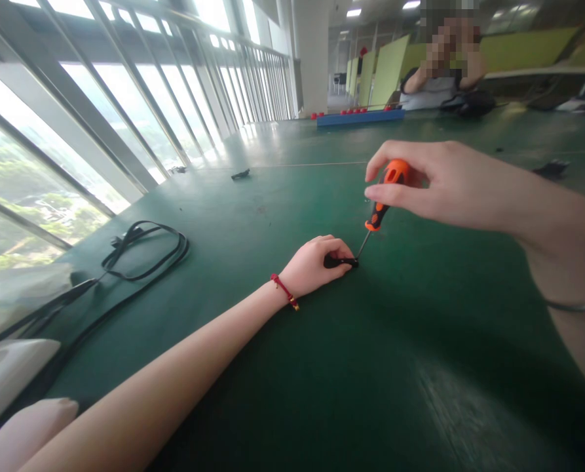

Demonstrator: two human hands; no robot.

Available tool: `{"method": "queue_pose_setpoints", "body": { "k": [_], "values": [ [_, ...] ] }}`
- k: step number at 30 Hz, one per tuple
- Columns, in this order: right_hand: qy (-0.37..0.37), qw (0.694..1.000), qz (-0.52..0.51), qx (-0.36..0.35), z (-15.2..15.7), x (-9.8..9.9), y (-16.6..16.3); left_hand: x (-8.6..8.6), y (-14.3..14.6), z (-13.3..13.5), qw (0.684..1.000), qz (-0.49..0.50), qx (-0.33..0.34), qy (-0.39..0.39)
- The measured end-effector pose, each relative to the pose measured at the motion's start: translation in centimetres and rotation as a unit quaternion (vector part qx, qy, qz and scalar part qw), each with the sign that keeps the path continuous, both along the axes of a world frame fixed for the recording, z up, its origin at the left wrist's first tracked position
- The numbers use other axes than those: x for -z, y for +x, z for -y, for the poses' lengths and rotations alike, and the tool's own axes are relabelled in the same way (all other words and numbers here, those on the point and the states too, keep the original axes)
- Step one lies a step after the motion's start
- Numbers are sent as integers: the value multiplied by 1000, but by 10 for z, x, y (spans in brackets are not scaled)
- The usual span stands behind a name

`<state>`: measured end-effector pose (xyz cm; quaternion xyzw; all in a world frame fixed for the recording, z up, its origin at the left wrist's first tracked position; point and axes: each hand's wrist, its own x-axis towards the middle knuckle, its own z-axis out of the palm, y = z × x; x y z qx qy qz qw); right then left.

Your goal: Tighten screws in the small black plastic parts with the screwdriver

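Note:
My left hand [316, 264] rests on the green tabletop [253, 216], its fingers closed around a small black part [340, 261] of a kind I cannot make out. In my right hand [434, 180] is a screwdriver [379, 208] with an orange and black handle, gripped near the top between thumb and fingers. The screwdriver leans, its metal shaft pointing down and to the left. Its tip meets or lies very close to the outer end of the black part; the exact contact is too small to tell.
A looped black cable [145, 275] lies on the left. Farther off are a small black piece [240, 174] and a long blue bar [361, 118] with red bits. At the far side sits a person [434, 88] with raised hands. A railing [174, 85] runs along the left.

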<state>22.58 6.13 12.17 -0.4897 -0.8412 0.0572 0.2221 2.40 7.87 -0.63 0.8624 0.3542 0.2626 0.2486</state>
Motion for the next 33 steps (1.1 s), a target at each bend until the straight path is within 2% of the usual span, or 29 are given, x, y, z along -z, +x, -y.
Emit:
{"method": "queue_pose_setpoints", "body": {
  "k": [5, 10, 23, 33],
  "values": [
    [5, 1000, 8, 0, 3, 0, -3, 0, 0, 0, 1000, -5, -2, -1],
    [5, 999, 24, 30, 1, 1, 1, -1, 0, 1, 1000, -4, -2, -1],
    [20, 1000, 17, 15, 2, 1, 0, 0, 0, 0, 1000, -4, 0, 2],
    [-5, 1000, 20, 20, 0, 1, 3, 0, 0, 0, 1000, 0, 1, 0]
  ]
}}
